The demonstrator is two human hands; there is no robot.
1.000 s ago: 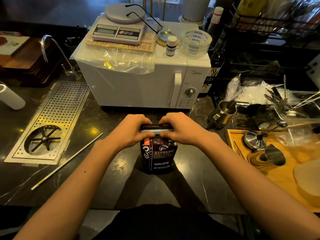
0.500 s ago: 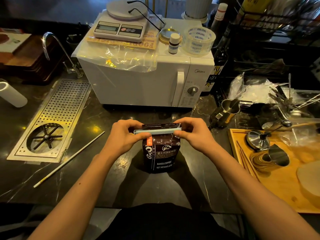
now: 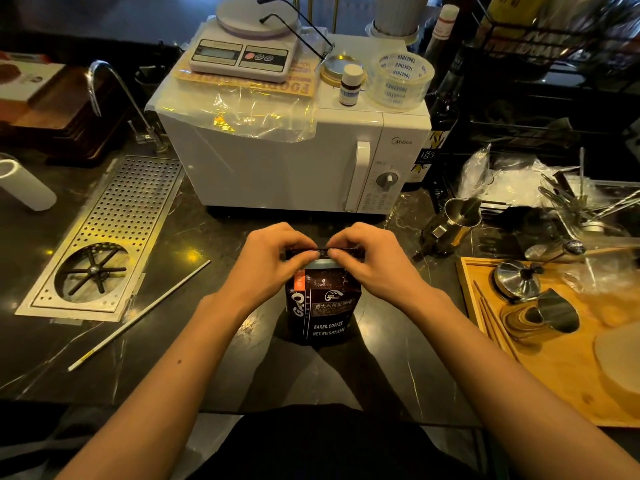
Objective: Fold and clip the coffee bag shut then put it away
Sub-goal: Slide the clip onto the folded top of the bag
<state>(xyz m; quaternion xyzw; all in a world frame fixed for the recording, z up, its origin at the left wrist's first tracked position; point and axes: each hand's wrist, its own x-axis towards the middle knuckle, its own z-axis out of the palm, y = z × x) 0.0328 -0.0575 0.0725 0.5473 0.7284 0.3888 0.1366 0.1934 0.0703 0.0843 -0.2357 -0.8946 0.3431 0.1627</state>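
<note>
A dark brown coffee bag (image 3: 323, 311) with white lettering stands upright on the black marble counter, straight in front of me. Its top is folded over, and a pale blue clip (image 3: 321, 262) lies across the fold, mostly covered by my fingers. My left hand (image 3: 273, 258) pinches the left part of the folded top. On the other side, my right hand (image 3: 372, 259) pinches the right part, thumb and fingers pressing the fold and clip near the middle.
A white microwave (image 3: 287, 164) with a scale and tape roll on top stands just behind the bag. A perforated metal drain tray (image 3: 114, 233) and a thin white rod (image 3: 138, 315) lie to the left. A steel pitcher (image 3: 453, 225) and a wooden tray (image 3: 561, 368) with metal tools sit to the right.
Both hands have slid inward from the ends of the clip toward the middle of the folded top. The bag stays where it stood.
</note>
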